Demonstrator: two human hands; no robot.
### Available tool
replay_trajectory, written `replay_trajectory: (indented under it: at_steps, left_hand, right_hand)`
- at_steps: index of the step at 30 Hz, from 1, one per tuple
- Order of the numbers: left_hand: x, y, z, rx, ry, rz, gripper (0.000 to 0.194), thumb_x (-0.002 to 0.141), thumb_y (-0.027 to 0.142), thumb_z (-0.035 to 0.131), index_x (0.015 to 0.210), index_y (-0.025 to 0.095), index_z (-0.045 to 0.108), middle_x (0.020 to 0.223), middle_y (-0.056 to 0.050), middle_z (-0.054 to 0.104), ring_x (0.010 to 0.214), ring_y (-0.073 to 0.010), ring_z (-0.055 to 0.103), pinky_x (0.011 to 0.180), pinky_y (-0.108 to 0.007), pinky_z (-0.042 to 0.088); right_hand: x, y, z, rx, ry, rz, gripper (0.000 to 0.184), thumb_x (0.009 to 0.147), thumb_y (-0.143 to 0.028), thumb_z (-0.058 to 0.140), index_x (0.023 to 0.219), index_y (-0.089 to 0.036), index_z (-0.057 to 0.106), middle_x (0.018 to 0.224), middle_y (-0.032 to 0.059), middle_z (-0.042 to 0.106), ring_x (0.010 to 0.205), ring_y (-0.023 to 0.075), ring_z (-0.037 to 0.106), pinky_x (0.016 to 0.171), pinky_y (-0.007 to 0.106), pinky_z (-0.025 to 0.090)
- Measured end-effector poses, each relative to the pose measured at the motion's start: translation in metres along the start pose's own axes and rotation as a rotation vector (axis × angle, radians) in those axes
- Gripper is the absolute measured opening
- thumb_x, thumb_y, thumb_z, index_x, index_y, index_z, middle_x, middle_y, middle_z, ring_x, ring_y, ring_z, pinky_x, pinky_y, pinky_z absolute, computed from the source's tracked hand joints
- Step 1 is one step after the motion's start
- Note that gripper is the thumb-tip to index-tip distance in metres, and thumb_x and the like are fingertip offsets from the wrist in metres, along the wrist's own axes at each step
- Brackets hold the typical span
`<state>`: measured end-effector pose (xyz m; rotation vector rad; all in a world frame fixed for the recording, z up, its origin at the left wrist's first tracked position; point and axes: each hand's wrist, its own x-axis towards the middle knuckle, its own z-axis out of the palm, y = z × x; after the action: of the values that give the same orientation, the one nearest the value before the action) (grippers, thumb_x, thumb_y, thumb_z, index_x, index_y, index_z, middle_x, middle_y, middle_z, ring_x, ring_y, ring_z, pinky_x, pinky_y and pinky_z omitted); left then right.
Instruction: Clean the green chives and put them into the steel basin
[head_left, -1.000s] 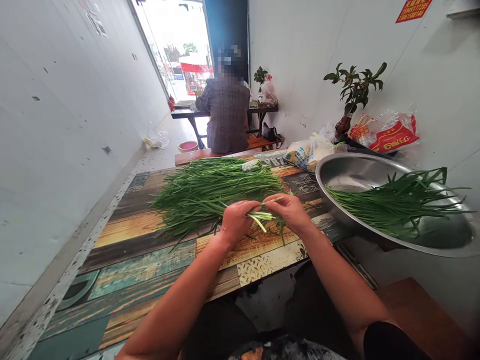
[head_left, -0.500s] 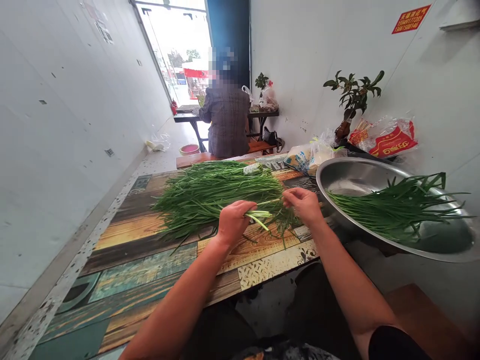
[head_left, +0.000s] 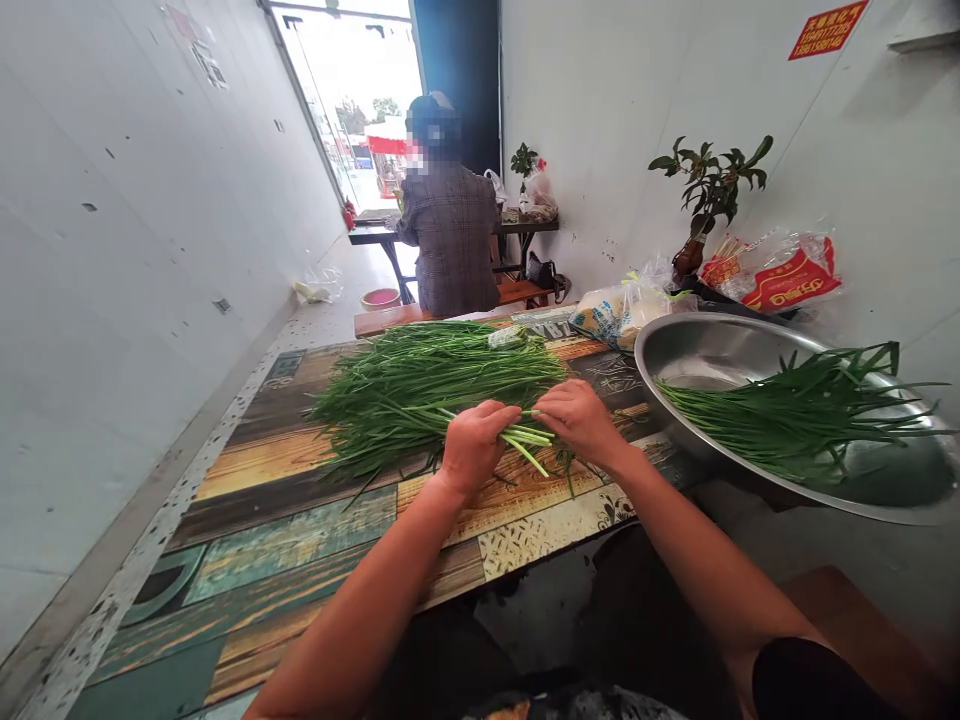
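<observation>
A large heap of green chives (head_left: 420,385) lies across the patterned wooden table (head_left: 300,520). My left hand (head_left: 472,445) is closed round a small bunch of chive stalks (head_left: 529,438), pale ends pointing right. My right hand (head_left: 577,420) is closed in a pinch on the ends of the same bunch, right beside the left. To the right a wide steel basin (head_left: 697,350) holds more chives (head_left: 795,405) laid across it.
Plastic bags of goods (head_left: 619,305) and a red packet (head_left: 787,280) lie behind the basin, next to a potted plant (head_left: 709,190). Farther down the narrow room a person (head_left: 450,235) sits at another table, back turned. A white wall runs along the left.
My right hand pulled away to the right from the bunch half a second ago, and has now come back to the stalk ends beside my left hand.
</observation>
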<state>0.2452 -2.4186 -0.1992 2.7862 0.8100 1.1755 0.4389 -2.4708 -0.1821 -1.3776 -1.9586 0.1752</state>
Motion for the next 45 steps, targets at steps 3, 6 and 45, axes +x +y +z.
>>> replay_trajectory:
  at_steps: [3,6,45]
  left_hand:
    - [0.001,0.001,0.001,-0.078,0.027,-0.009,0.018,0.087,0.020,0.054,0.096,0.019,0.070,0.084,-0.004,0.069,0.074,-0.0142,0.064,0.066,-0.023,0.048]
    - [0.000,0.004,0.001,-0.095,0.029,-0.027,0.018,0.088,0.022,0.054,0.096,0.019,0.070,0.084,-0.005,0.069,0.073,-0.0139,0.064,0.066,-0.023,0.048]
    - [-0.002,0.006,0.005,0.022,0.026,-0.092,0.019,0.091,0.025,0.050,0.091,0.018,0.067,0.078,-0.004,0.070,0.069,-0.0142,0.063,0.063,-0.024,0.044]
  right_hand:
    - [-0.003,0.004,0.008,0.527,-0.002,0.239,0.025,0.081,-0.042,0.062,0.084,-0.020,0.075,0.087,0.0048,0.074,0.084,0.0193,0.064,0.080,0.034,0.046]
    - [-0.007,-0.001,0.021,0.973,0.020,0.506,0.030,0.070,-0.046,0.071,0.083,-0.020,0.076,0.084,0.0046,0.074,0.080,0.0193,0.065,0.080,0.034,0.048]
    - [-0.018,0.017,0.006,0.208,0.290,0.441,0.036,0.084,-0.047,0.052,0.073,-0.019,0.071,0.077,0.0060,0.069,0.074,0.0182,0.060,0.071,0.030,0.044]
